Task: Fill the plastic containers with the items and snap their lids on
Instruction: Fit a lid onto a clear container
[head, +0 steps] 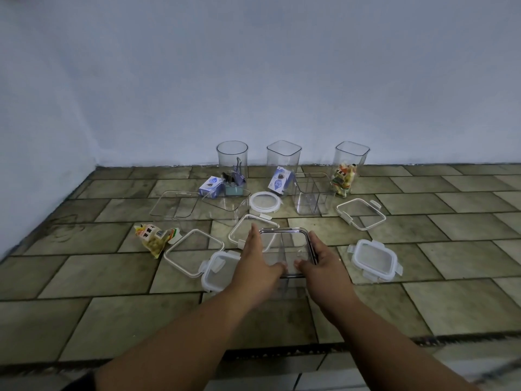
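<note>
Both forearms come in from the bottom edge; left hand (258,259) and right hand (317,259) clamp opposite sides of a clear square container (284,253) at lower centre, thumbs on the near rim, fingers along the side walls. It has a dark-edged rim; whether a lid is already seated on it I can't tell. Looks empty, with a divider inside.

To do this step well: keep it level, set it flat on the tile floor (423,300), free one hand before reaching for items. If a lid goes on, press corners evenly, then latch.

Around it:
- white-framed square lid (194,252) left of centre, a second one (251,227) partly behind the left hand
- small clip lid (218,270) touching the left wrist area, easy to knock
- another clip lid (376,259) right of centre, clear of the hands
- round lid (265,202) and square lid (362,213) further up
- snack bag (153,238) at left, still loose
- three tall containers along the wall: left one (232,159) holds binder clips, middle one (284,159) holds a small blue box, right one (351,165) holds sweets
- divided clear box (311,193) and two low clear tubs (174,204) mid-frame, unfilled as far as I can see

Lids crowd the near-left side; a landing spot to the right looks safer.
</note>
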